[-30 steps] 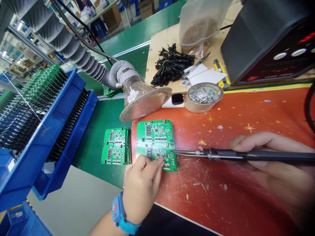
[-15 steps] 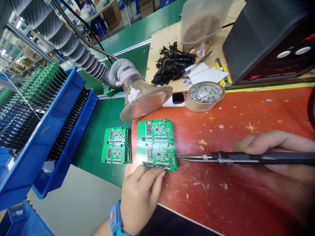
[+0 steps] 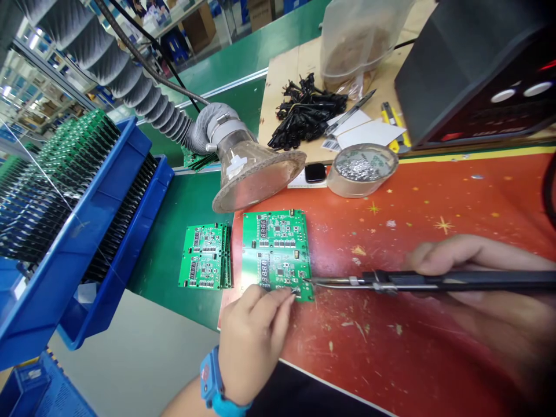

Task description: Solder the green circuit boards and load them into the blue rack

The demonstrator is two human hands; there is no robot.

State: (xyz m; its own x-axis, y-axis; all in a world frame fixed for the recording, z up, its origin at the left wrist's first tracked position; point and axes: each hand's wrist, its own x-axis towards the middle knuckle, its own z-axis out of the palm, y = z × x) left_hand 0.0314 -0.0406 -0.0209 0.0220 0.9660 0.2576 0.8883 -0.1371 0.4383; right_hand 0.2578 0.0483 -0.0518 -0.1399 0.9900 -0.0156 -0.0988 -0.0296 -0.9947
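A green circuit board [image 3: 278, 260] with two black digit displays lies flat on the red mat. My left hand [image 3: 256, 324], wearing a blue watch, reaches over its lower edge, thumb and fingertips pinched together. What they pinch is too small to make out. From the right, my right hand [image 3: 473, 272] grips a soldering iron [image 3: 391, 281] with a metal guide tube along it. The iron's tip meets the board's lower right part, close to my left fingertips. A small stack of similar boards [image 3: 204, 258] sits just left.
A clear fume extractor hood [image 3: 256, 174] hangs behind the board. Blue bins [image 3: 87, 231] full of boards stand at left. Behind are a round tin of solder scraps [image 3: 362, 168], a bundle of black leads [image 3: 304, 113], a yellow cutter [image 3: 395, 124] and a dark soldering station [image 3: 473, 75].
The soldering iron has shifted slightly left, its tip now over the board's right part. My left fingertips have moved a little up and right onto the board.
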